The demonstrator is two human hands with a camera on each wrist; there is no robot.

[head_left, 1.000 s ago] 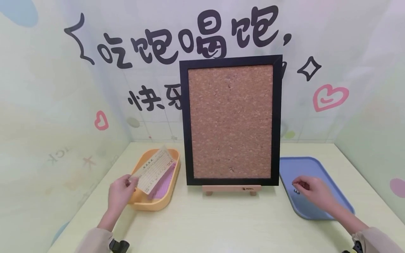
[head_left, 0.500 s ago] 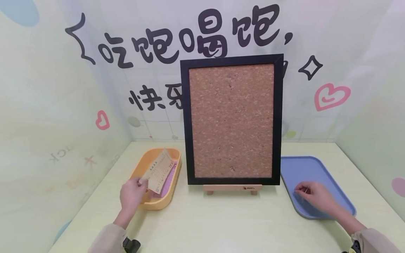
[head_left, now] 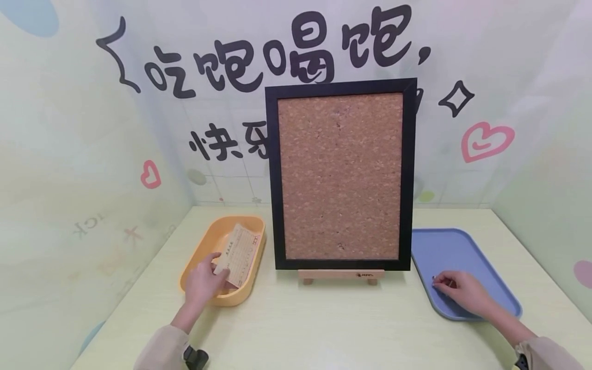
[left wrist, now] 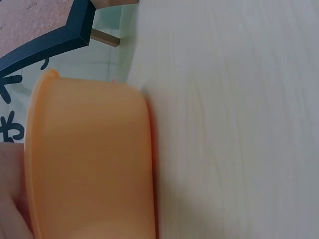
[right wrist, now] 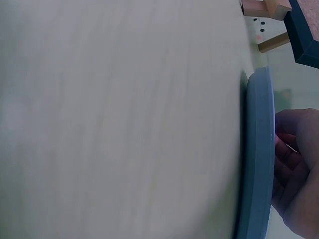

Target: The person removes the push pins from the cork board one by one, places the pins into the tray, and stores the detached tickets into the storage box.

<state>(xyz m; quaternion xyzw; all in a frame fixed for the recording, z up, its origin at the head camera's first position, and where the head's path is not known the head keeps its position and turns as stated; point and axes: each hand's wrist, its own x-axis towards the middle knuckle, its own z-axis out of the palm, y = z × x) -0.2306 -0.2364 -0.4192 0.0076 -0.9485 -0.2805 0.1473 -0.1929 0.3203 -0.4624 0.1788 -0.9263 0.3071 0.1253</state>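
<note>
In the head view, my left hand [head_left: 202, 282] reaches into an orange basket [head_left: 191, 252], with thumb and index finger spread at the near end of a cream printed paper slip [head_left: 240, 254]. The slip slants inside the basket, over a mostly covered pink sheet. My right hand [head_left: 464, 292] is low over the near left part of a blue tray [head_left: 462, 246]. Its thumb and index fingertips pinch a tiny shiny piece [head_left: 433, 278], too small to make out. In the right wrist view, curled fingers [right wrist: 289, 152] show behind the tray's rim.
A black-framed corkboard [head_left: 339, 180] stands on a small wooden easel [head_left: 339, 275] between the basket and the tray. The pale wood-grain table [head_left: 333, 324] meets a printed wall [head_left: 222, 190] at the back.
My left hand has moved right and lowered the paper slip into the basket, and its fingers have spread. My right hand has come down slightly closer to the tray.
</note>
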